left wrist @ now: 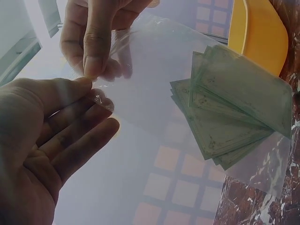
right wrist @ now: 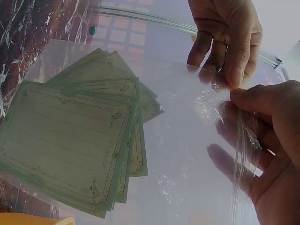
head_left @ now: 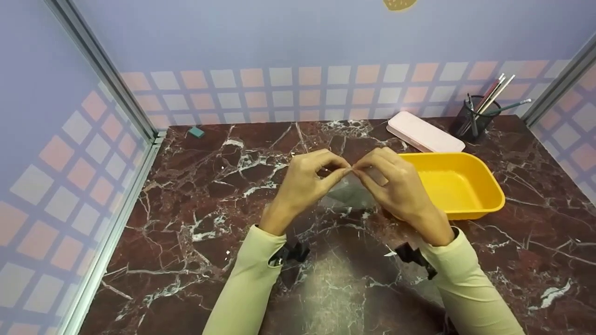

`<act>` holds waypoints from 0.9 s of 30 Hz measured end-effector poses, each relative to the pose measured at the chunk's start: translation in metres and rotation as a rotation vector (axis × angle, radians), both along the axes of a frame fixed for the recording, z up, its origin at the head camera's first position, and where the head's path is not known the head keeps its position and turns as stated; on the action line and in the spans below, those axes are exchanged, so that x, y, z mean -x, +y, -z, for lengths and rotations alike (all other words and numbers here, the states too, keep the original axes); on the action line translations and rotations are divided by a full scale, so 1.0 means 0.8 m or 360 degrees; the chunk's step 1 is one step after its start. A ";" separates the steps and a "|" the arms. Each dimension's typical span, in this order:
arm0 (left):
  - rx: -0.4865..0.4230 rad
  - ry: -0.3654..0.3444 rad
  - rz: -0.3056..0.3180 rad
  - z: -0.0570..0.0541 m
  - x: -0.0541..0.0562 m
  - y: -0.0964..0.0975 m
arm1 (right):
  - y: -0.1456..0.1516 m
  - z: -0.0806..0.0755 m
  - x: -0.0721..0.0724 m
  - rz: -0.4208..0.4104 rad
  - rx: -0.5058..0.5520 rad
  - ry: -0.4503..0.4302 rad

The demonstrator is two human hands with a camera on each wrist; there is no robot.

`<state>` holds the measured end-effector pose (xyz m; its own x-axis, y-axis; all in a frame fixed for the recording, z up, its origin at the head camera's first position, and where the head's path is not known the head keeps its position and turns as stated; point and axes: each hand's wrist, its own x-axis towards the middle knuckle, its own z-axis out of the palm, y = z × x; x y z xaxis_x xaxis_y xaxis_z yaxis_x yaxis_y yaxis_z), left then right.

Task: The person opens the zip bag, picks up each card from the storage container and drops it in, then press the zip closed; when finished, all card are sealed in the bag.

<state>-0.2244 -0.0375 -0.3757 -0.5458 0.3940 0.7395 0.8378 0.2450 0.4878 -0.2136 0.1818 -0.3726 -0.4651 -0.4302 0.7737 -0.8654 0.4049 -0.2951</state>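
Note:
A clear plastic zip bag [right wrist: 183, 140] hangs between my two hands, its top edge pinched by both. My left hand [head_left: 305, 179] and right hand [head_left: 393, 181] meet fingertip to fingertip at that edge, thumbs against forefingers. Inside the bag lies a fanned stack of green cards [right wrist: 70, 140] with ornate borders and ruled lines, slumped toward the bottom; the same cards [left wrist: 229, 103] show through the film in the left wrist view. From the head view the bag is a faint sheen below the fingers, over the dark marbled table [head_left: 195, 223].
A yellow tub [head_left: 489, 186] stands just right of my right hand. Behind it lie a pale pink case [head_left: 426, 132] and a black mesh cup [head_left: 472, 123] of pencils. A small teal block [head_left: 196, 132] sits at the back left, near the tiled-pattern wall [head_left: 279, 88].

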 end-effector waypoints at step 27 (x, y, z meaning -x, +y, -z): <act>-0.0027 0.0277 -0.0077 0.013 0.008 0.002 | 0.008 0.000 0.005 0.0061 -0.0150 0.0043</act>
